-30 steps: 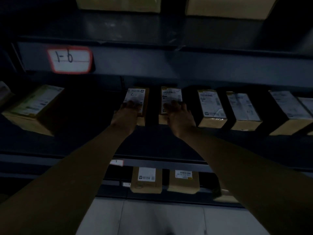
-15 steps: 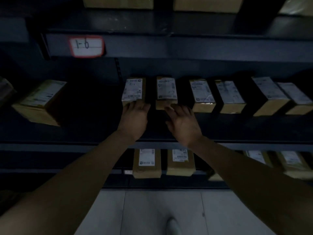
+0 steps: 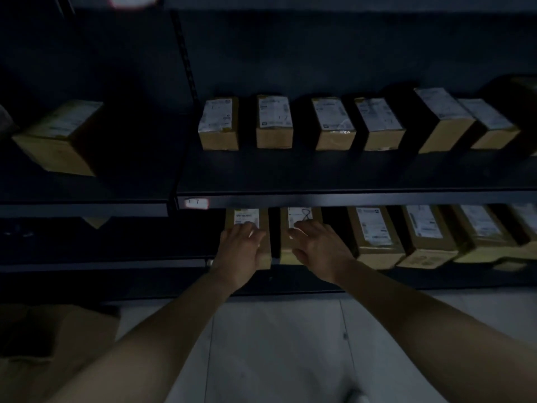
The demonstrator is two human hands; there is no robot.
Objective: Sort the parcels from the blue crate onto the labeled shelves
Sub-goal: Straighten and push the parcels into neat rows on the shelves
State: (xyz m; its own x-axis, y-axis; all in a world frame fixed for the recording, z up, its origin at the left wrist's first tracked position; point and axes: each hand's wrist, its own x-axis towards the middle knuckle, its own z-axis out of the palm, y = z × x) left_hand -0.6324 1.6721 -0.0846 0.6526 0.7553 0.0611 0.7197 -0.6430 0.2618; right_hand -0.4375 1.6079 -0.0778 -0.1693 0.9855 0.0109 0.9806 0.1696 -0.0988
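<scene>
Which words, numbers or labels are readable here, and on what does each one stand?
None reads with certainty.
Small white tag on the dark shelf edge: two faint strokes, too blurred.
White tag at the top edge: washed out.
White shipping labels on the brown cardboard parcels: too small and blurred.

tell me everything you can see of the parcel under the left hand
The parcel is a small brown cardboard box, leftmost in the row on the lower shelf. It lies flat, long side running back into the shelf. A white printed label covers its top, too blurred to read. The left hand rests on top. A dark gap separates it from the next parcel.
</scene>
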